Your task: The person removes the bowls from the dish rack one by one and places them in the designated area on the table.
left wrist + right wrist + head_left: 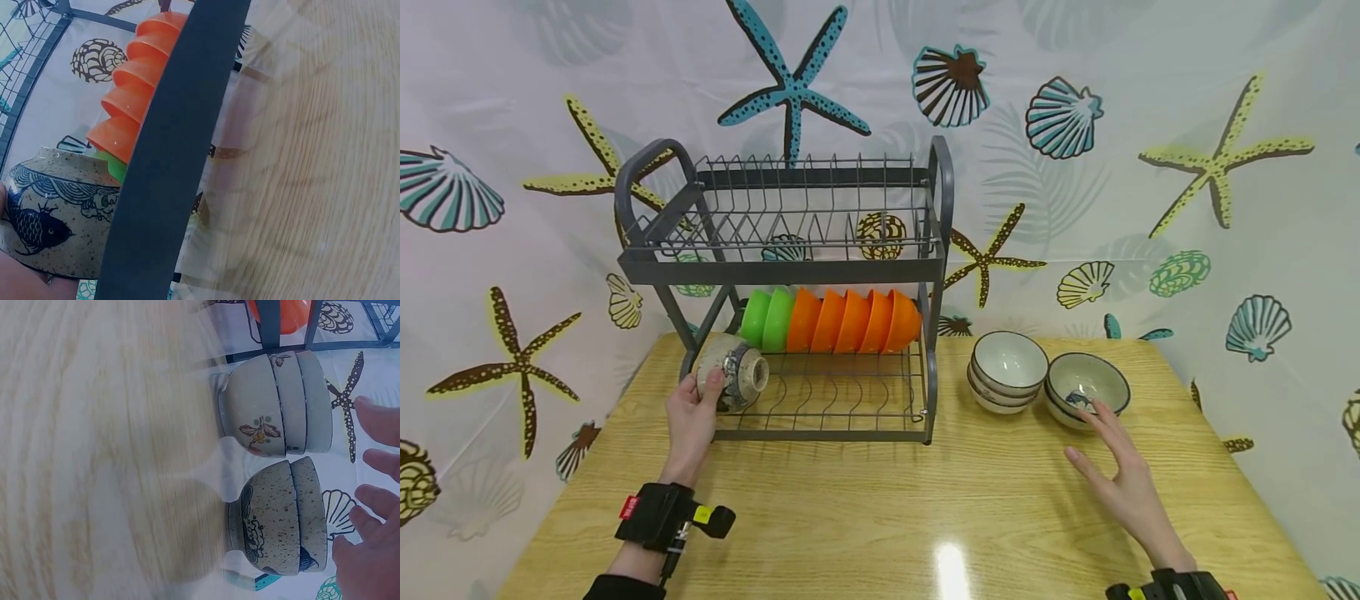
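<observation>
My left hand [694,417] grips a speckled ceramic bowl [747,377] at the left end of the dish rack's lower shelf. The bowl is tipped on its side, its foot facing right; a dark blue fish and wave pattern [47,228] shows on it in the left wrist view. Over on the right, my right hand [1123,483] reaches with spread fingers toward a stack of speckled bowls [1090,379], fingertips close to the near rim. Beside that stack stand nested white bowls [1009,364] with a floral print [259,431].
A grey two-tier dish rack [782,272] stands at the table's back left. On its lower shelf, green bowls [767,321] and several orange bowls [853,322] lean in a row behind the held bowl. The wooden table [880,508] ends at a patterned cloth [1112,167].
</observation>
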Demonstrator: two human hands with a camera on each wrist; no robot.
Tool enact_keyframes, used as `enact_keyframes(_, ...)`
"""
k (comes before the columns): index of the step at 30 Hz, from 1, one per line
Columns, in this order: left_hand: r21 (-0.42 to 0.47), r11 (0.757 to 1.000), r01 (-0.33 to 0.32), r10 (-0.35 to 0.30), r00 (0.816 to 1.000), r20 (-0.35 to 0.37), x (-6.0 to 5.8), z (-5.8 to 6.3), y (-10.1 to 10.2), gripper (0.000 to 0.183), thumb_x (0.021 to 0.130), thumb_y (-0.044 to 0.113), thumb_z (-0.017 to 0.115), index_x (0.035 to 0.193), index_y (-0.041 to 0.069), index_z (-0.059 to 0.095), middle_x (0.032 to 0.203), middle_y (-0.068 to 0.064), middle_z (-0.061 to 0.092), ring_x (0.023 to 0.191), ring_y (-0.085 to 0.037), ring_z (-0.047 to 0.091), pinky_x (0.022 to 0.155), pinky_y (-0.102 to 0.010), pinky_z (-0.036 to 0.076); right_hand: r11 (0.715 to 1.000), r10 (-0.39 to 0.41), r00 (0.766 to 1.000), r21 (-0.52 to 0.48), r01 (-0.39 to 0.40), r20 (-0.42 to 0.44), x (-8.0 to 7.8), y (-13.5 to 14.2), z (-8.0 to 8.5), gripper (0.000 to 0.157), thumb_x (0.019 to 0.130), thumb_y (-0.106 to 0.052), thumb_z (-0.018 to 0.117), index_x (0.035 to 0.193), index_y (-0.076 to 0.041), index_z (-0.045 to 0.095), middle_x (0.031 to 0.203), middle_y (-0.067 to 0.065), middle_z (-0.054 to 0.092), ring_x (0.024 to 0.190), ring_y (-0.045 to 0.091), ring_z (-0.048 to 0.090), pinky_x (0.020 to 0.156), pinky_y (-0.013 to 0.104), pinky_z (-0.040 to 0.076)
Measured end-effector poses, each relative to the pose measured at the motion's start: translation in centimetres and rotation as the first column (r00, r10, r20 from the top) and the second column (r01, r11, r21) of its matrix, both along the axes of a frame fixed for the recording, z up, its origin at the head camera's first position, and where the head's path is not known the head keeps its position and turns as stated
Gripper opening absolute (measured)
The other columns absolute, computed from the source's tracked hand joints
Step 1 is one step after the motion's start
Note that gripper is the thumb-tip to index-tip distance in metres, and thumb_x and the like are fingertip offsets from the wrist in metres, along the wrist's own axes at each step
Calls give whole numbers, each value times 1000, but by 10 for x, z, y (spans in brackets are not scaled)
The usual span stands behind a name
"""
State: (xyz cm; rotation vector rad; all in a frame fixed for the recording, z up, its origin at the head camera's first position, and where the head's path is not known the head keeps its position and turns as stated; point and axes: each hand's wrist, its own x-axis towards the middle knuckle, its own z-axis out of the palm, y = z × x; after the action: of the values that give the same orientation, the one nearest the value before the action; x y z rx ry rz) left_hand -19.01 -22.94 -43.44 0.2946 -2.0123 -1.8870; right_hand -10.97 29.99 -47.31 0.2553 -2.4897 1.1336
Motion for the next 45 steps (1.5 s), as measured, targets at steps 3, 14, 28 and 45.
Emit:
enact_keyframes(3,36,999,10,-10,1000,1,3,2,1,27,103,30,57,92,6,53,65,14,49,64,-4,38,61,-18,30,1000,-2,1000,-20,2,24,1,-1,3,57,94,-9,70,146,-4,49,165,24,25,155,4,14,105,84,22)
enact_keyframes(14,64,995,80,-77,996,-51,19,10,16,24,104,24,56,89,6,56,68,13,51,65,-4,39,61,-19,31,995,44,998,-92,-38,55,5,-10,15,59,96,-7,67,151,-12,46,168,-1,23,151,0,17,106,83,24)
enact_keyframes(28,-284,916,283,-347,915,-207,38,14,45,10,100,1,57,101,-6,63,75,12,54,63,-3,42,53,-22,34,986,141,990,-88,-142,-20,8,-36,28,59,93,2,66,148,-10,49,165,-13,28,150,-9,19,106,-2,23)
enact_keyframes(45,-520,720,459,-632,744,-218,58,18,76,9,94,1,65,99,9,63,88,-3,64,86,-1,57,77,-22,48,959,266,960,-75,-273,-87,13,-74,43,67,88,7,69,149,-12,48,166,-2,31,150,-6,25,110,0,23)
